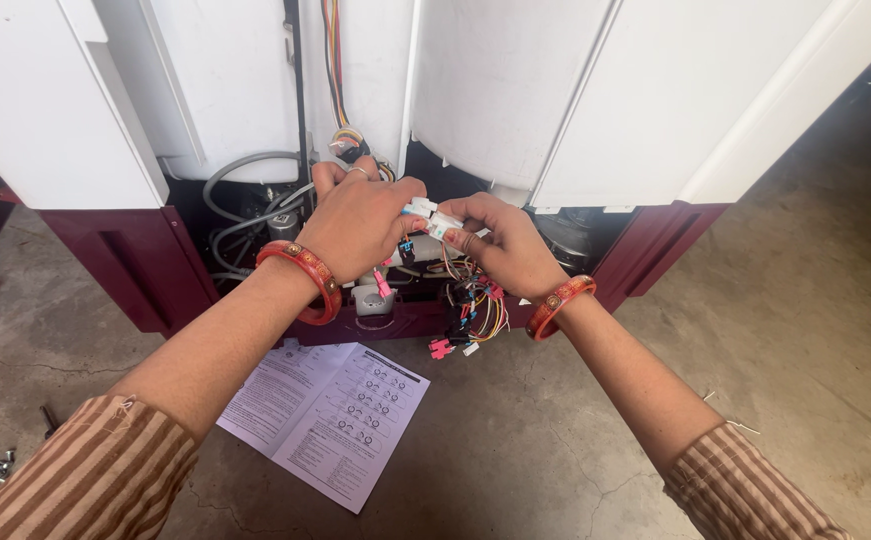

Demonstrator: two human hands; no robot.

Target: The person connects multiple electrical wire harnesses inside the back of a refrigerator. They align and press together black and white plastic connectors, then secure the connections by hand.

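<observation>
Lying nearest on the grey concrete floor (805, 330) is an unfolded white printed paper leaflet (330, 418). Beyond it, a small white plastic wire connector (433, 218) is pinched between both hands, left hand (360, 225) and right hand (510, 245), each grip clamped on it, before the white-and-maroon appliance's (515, 90) open base.

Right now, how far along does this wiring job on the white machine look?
Done: the white appliance is open, its grey hoses exposed, and a printed leaflet lies unfolded on the concrete floor. In hand: the left hand and right hand pinch a white connector. Left: the coloured wires hang loose; a pink plug dangles free.
</observation>
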